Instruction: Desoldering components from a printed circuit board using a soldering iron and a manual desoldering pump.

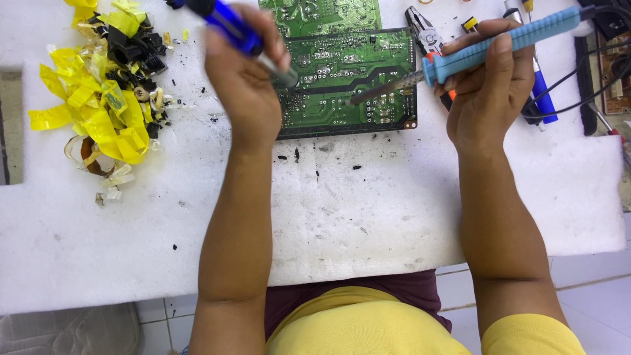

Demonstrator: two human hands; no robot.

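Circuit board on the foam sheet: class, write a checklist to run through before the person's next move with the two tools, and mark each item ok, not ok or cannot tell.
1. Right hand grips the soldering iron by its light blue handle, clear of the metal shaft: ok.
2. Iron tip rests on the green circuit board: ok.
3. Left hand holds the blue-handled tool, its metal end down at the board: ok.
4. Left fingers clear of the iron tip: ok.
5. Iron hot: cannot tell.
6. White foam sheet free of debris: not ok; black crumbs and the pile of yellow tape scraps lie on it.
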